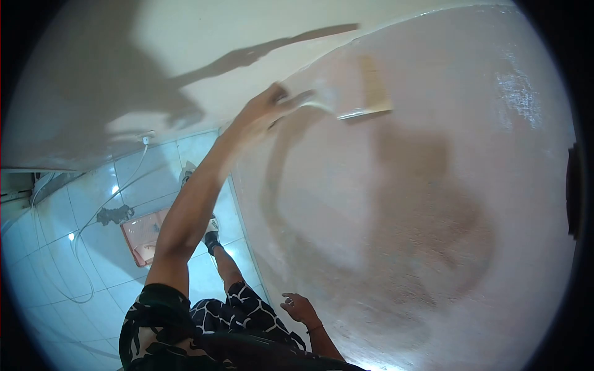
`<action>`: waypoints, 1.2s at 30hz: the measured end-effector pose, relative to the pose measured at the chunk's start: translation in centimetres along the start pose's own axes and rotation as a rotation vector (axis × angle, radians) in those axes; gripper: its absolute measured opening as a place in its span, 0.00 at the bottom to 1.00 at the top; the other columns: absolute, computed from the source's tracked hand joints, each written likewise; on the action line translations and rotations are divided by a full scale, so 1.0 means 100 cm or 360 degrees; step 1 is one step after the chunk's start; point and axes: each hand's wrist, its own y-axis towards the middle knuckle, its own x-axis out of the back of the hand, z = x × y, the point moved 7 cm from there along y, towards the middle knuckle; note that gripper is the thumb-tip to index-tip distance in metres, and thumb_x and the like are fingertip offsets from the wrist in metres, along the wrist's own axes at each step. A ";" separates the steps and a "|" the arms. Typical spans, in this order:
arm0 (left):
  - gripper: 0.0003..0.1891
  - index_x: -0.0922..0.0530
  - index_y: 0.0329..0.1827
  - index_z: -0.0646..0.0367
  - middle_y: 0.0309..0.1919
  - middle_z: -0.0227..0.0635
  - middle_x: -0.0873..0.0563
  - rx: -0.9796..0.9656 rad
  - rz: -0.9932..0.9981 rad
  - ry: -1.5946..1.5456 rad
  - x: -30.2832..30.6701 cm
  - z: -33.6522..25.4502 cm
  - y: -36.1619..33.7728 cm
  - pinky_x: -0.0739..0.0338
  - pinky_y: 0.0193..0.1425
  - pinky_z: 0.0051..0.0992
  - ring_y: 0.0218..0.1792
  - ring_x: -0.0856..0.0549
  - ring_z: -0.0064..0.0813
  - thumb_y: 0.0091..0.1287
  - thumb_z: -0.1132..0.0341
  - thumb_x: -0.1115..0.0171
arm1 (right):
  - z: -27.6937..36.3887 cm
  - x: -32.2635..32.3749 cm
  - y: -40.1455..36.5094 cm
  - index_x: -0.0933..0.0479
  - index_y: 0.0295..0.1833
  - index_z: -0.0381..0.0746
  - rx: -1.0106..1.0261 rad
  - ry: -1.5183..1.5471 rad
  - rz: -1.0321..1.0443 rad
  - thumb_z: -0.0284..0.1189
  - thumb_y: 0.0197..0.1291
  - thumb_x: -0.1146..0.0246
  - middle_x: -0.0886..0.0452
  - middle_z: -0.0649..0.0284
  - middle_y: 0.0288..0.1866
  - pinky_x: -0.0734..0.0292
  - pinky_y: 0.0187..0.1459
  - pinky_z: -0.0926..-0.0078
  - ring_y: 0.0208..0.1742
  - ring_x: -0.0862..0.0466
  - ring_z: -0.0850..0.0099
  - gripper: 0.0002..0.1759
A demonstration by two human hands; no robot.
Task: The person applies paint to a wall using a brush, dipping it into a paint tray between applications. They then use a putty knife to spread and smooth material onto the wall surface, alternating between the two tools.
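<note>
Stretched up along the wall, my left hand (266, 110) is closed on the handle of a wide, flat paintbrush (374, 83). The brush is slightly blurred, and its tan bristle end lies against or close over the pink painted wall (408, 167). Where the pink coat meets the cream surface (247, 28), a curved wet edge runs near the brush. Low down by my body, my right hand (301, 311) holds nothing. Its fingers are loosely bent and apart, near the lower part of the pink wall.
A reddish paint tray (141, 234) sits on the tiled floor (99, 260) beside my legs. A white cable (93, 219) runs across the tiles from a plug (146, 140) in the wall. A grey rag-like patch (115, 214) lies near the tray.
</note>
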 end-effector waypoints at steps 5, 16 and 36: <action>0.37 0.37 0.63 0.33 0.30 0.38 0.30 -0.0146 0.0152 -0.0044 -0.033 0.005 -0.002 0.31 0.34 0.32 0.29 0.28 0.35 0.50 0.79 0.44 | 0.005 0.006 -0.004 0.27 0.53 0.40 -0.0034 0.0040 -0.0042 0.40 0.50 0.38 0.21 0.54 0.42 0.25 0.43 0.71 0.39 0.20 0.64 0.25; 0.38 0.37 0.64 0.38 0.29 0.41 0.31 0.0121 0.0238 0.0056 -0.030 0.059 -0.086 0.32 0.38 0.33 0.31 0.29 0.39 0.46 0.81 0.49 | 0.002 0.001 0.003 0.27 0.51 0.40 -0.0034 0.0003 0.0012 0.38 0.50 0.40 0.21 0.54 0.41 0.26 0.46 0.68 0.41 0.20 0.62 0.23; 0.39 0.38 0.64 0.38 0.29 0.40 0.31 0.0808 0.0487 0.0141 -0.071 0.193 -0.197 0.28 0.39 0.35 0.29 0.27 0.41 0.47 0.84 0.53 | -0.011 0.004 0.015 0.27 0.52 0.41 -0.0067 -0.0072 0.0023 0.39 0.51 0.39 0.22 0.53 0.42 0.26 0.45 0.68 0.41 0.20 0.62 0.23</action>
